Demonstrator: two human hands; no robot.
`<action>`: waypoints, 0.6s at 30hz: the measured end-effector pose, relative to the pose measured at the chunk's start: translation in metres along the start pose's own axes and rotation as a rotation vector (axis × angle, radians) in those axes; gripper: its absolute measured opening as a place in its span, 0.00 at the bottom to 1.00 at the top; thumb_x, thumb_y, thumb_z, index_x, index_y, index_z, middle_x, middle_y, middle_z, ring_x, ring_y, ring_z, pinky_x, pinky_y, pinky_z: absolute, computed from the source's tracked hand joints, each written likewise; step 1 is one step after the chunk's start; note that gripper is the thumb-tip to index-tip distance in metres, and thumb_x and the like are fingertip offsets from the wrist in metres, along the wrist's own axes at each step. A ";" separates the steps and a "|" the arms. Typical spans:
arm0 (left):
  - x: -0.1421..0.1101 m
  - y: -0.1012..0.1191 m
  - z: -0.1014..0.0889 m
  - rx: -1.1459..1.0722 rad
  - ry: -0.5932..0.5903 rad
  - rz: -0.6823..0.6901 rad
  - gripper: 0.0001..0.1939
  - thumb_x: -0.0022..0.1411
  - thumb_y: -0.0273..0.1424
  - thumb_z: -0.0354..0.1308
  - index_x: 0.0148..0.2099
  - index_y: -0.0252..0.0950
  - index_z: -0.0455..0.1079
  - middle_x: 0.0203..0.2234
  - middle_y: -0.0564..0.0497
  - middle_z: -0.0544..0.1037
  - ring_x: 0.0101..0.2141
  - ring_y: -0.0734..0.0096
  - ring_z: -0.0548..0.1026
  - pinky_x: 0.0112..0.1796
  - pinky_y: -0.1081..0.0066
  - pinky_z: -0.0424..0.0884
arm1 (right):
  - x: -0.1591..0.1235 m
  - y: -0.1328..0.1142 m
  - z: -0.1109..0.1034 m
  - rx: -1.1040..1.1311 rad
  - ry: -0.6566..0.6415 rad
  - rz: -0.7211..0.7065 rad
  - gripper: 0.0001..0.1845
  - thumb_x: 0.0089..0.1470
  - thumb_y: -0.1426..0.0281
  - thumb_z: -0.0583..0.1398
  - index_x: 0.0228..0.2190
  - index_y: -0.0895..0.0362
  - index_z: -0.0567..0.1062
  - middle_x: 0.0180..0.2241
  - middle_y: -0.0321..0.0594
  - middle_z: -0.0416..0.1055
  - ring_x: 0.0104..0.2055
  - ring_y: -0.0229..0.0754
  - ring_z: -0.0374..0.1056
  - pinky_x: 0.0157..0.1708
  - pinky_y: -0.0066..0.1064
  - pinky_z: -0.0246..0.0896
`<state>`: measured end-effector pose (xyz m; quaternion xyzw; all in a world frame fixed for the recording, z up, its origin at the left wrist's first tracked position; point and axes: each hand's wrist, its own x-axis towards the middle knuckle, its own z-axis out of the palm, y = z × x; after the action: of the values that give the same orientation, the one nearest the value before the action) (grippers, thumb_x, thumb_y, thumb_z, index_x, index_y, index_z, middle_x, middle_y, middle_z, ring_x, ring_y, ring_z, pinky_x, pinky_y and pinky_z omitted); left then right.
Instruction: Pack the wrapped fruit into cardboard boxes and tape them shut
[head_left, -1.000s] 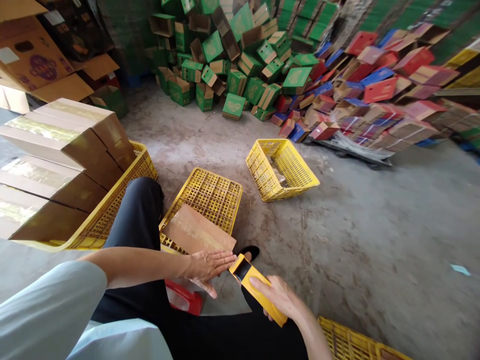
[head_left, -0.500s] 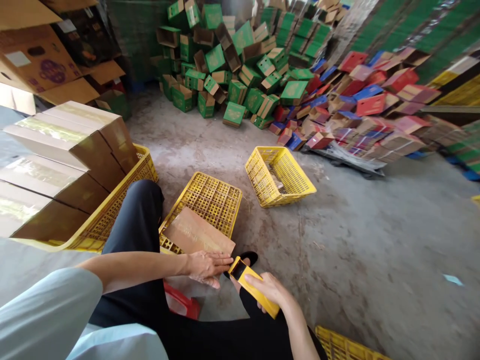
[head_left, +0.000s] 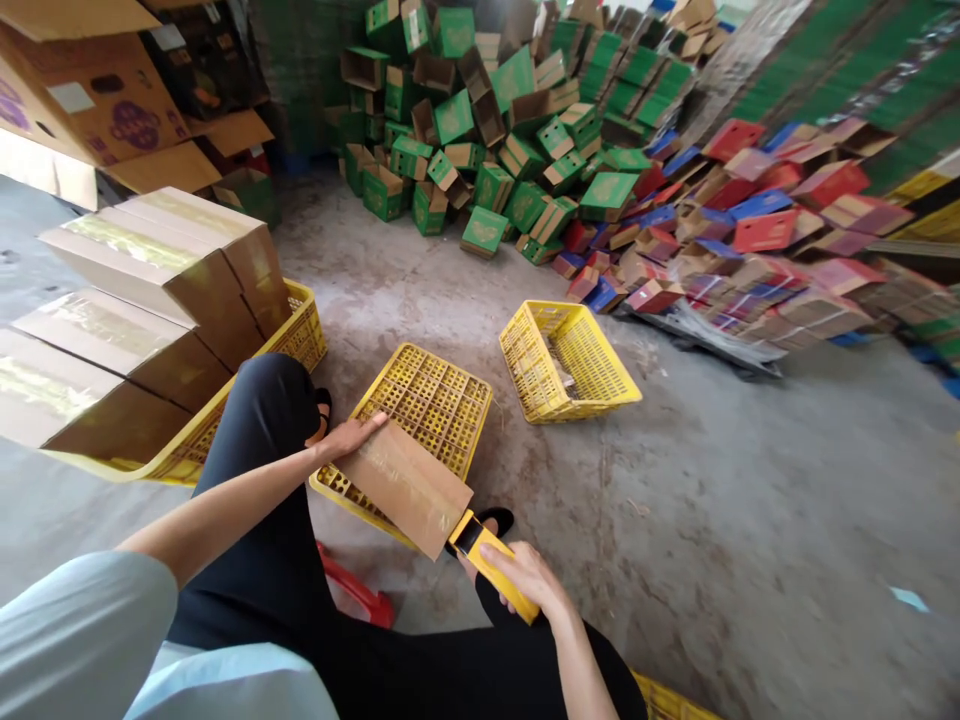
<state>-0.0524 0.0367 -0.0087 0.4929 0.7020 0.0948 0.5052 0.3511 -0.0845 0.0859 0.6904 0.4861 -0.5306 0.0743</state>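
A brown cardboard box (head_left: 405, 480) with clear tape along its top seam lies at a slant on an upturned yellow crate (head_left: 442, 400). My left hand (head_left: 352, 436) grips the box's far left end, fingers along its edge. In my right hand (head_left: 529, 575) is a yellow tape dispenser (head_left: 499, 570), long and boxy with a dark opening near its front. Its front end meets the near right edge of the box. The underside of the box and part of my right fingers are hidden.
Several taped boxes (head_left: 150, 250) fill a yellow crate (head_left: 300, 325) at my left. Another yellow crate (head_left: 600, 350) stands ahead on the floor. Heaps of green boxes (head_left: 487, 190) and red and blue boxes (head_left: 765, 230) lie behind. A red stool (head_left: 360, 592) shows beneath me.
My left hand has moved from beside the dispenser's tip, at the box's near end, back to its far left end. The dispenser stays in my right hand at the near edge.
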 end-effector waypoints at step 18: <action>-0.008 -0.001 0.055 -0.209 0.014 0.029 0.42 0.70 0.60 0.40 0.40 0.29 0.81 0.41 0.34 0.85 0.50 0.43 0.82 0.48 0.62 0.76 | -0.125 -0.117 -0.067 -0.287 0.092 0.132 0.27 0.60 0.44 0.60 0.29 0.56 0.72 0.22 0.46 0.80 0.21 0.46 0.78 0.16 0.25 0.64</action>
<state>-0.0086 0.0101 -0.0299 0.4471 0.6846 0.1781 0.5474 0.3119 -0.0567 0.2638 0.7267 0.5134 -0.4174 0.1846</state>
